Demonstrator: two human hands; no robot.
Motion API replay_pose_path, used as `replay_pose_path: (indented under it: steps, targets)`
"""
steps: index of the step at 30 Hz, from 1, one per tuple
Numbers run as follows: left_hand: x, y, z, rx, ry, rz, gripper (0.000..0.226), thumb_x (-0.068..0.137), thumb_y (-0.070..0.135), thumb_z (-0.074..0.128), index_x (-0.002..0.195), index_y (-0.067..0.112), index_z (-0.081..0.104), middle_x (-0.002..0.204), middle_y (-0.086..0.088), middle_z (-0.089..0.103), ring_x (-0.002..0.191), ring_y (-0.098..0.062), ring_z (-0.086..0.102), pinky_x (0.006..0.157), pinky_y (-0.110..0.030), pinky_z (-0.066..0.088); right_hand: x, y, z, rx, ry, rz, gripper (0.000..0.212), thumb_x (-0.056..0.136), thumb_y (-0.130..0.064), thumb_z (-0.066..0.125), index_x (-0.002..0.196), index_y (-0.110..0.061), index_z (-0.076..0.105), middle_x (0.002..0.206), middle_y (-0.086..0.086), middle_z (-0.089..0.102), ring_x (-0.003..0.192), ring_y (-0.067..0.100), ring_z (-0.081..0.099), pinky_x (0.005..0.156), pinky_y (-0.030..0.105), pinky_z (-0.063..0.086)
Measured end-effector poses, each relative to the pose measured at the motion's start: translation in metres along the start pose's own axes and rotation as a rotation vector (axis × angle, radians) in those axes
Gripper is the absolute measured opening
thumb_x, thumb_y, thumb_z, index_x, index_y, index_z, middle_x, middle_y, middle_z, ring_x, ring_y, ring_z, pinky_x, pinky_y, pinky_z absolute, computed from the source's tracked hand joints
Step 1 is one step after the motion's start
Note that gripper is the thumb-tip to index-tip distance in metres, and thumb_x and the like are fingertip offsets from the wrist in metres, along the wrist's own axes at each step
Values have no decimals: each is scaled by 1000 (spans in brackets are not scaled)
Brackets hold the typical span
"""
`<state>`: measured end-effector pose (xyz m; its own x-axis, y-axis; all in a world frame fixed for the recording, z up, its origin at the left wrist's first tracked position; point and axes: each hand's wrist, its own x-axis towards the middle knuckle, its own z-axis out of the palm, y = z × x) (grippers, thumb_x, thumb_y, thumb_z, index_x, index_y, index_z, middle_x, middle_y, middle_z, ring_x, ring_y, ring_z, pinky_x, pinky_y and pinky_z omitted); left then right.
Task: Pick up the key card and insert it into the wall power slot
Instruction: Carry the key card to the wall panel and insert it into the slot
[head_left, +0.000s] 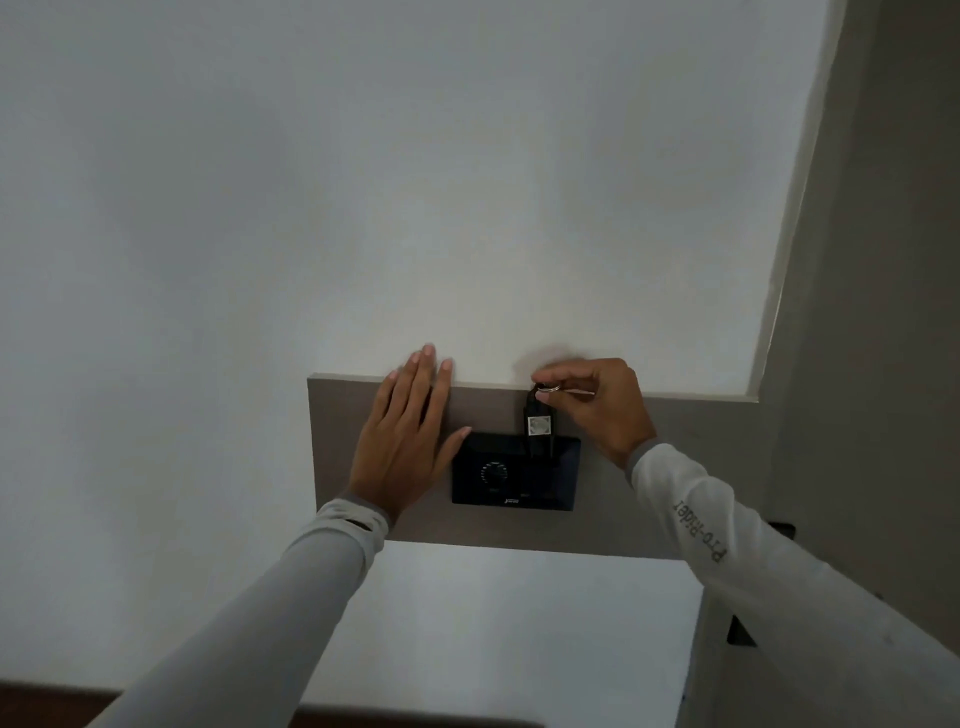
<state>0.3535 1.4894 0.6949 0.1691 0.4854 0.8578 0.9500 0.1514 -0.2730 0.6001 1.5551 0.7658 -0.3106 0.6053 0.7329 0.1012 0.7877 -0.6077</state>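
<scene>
A black wall power slot (498, 475) with a round dial sits on a grey-brown wall panel (675, 467). The black key card (539, 431), carrying a small pale square sticker and a metal ring at its top, stands upright with its lower end in the top right of the slot. My right hand (597, 405) pinches the card's ring end from above right. My left hand (408, 436) lies flat on the panel just left of the slot, fingers spread, thumb touching the slot's upper left corner.
The white wall (415, 182) fills the view above the panel. A darker wall section (883, 312) runs down the right side. A white surface (519, 623) lies below the panel, with a dark fitting (740, 631) at its right.
</scene>
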Motion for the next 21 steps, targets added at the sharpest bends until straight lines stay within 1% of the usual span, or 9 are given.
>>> replay_pose_path:
  steps: [4, 8, 11, 14, 15, 16, 19, 20, 21]
  targets:
    - [2, -1, 2, -9, -2, -4, 76, 110, 54, 38, 163, 1, 27, 171, -27, 28, 159, -40, 29, 127, -57, 35, -11, 4, 5, 2, 62, -37, 19, 77, 6, 78, 94, -3, 78, 89, 5, 76, 81, 7, 73, 80, 12, 56]
    - [1, 0, 3, -4, 0, -8, 76, 110, 54, 36, 164, 2, 25, 172, -26, 25, 160, -40, 26, 128, -56, 33, -15, 5, 11, -140, 85, -149, 18, 81, 0, 77, 97, -6, 78, 96, 6, 78, 89, 9, 71, 88, 16, 54]
    - [0, 0, 5, -5, 1, -15, 76, 111, 54, 35, 165, 2, 23, 173, -26, 24, 160, -39, 25, 129, -55, 31, -17, 3, 16, -260, 94, -208, 18, 81, -3, 78, 98, -8, 79, 99, 8, 78, 95, 18, 70, 92, 27, 53]
    - [0, -1, 6, -8, -1, -10, 75, 110, 53, 36, 165, 3, 23, 173, -26, 24, 160, -39, 25, 128, -56, 33, -18, 5, 16, -279, 48, -212, 13, 80, 1, 76, 93, -2, 79, 101, 12, 77, 97, 24, 70, 94, 40, 55]
    - [-1, -1, 6, -10, -1, -8, 75, 110, 53, 37, 165, 3, 23, 173, -26, 25, 160, -39, 26, 128, -56, 33, -19, 6, 16, -274, 35, -204, 12, 81, 3, 75, 92, 0, 78, 102, 13, 77, 96, 24, 70, 93, 40, 56]
    - [-1, -1, 6, -12, -1, -8, 75, 110, 52, 37, 165, 3, 23, 173, -25, 25, 160, -38, 26, 128, -55, 33, -20, 7, 16, -287, 34, -209, 11, 82, 3, 74, 92, 0, 78, 102, 13, 75, 95, 24, 70, 93, 35, 55]
    - [-1, -1, 4, -10, -9, -7, 75, 110, 52, 38, 165, 3, 24, 173, -25, 25, 160, -38, 27, 128, -55, 33, -28, 8, 16, -421, 91, -288, 10, 84, 2, 73, 93, 0, 76, 101, 12, 69, 86, 21, 67, 83, 9, 46]
    - [0, -1, 3, -8, -14, -7, 75, 110, 52, 37, 165, 3, 25, 172, -25, 25, 160, -38, 27, 128, -55, 33, -31, 9, 15, -483, 102, -330, 10, 84, 0, 73, 94, 0, 75, 100, 13, 67, 83, 20, 65, 80, 8, 45]
    - [0, -1, 2, -7, -18, -9, 75, 110, 53, 37, 165, 3, 25, 172, -25, 26, 160, -39, 27, 128, -55, 33, -34, 10, 13, -559, 106, -380, 11, 84, -3, 73, 95, -1, 74, 100, 13, 67, 83, 21, 63, 79, 15, 49]
